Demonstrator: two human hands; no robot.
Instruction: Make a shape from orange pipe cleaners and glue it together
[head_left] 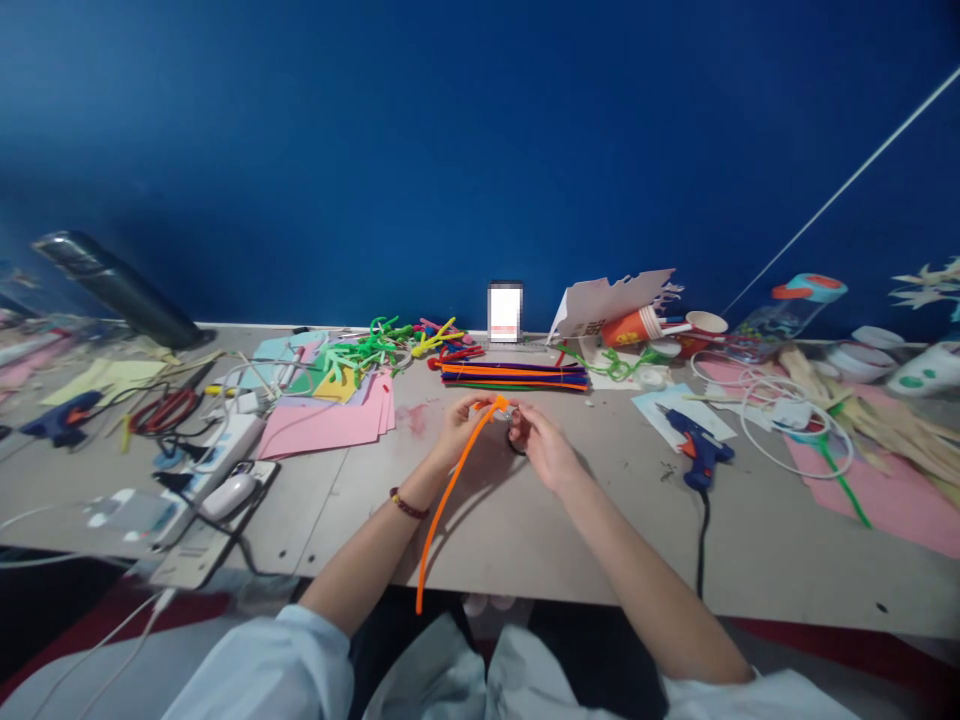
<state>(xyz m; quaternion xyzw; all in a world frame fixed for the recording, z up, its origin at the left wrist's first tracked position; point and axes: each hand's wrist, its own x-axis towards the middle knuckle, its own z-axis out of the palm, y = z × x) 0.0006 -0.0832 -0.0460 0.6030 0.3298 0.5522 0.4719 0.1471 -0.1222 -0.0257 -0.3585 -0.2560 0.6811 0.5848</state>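
Observation:
Over the middle of the table, my left hand is closed in a pinch on an orange pipe cleaner. Its upper end is bent or knotted between my hands, and the long tail hangs down past my left wrist toward the table's front edge. My right hand is closed close to that bent end. Against its fingers is a small shiny object with a dark, curved part, too small to make out. Just beyond my hands lies a bundle of coloured pipe cleaners.
A phone with a lit screen leans on the blue wall. Right of my hands rests a glue gun; another glue gun lies far left. Pink paper, a power strip and a dark bottle occupy the left side.

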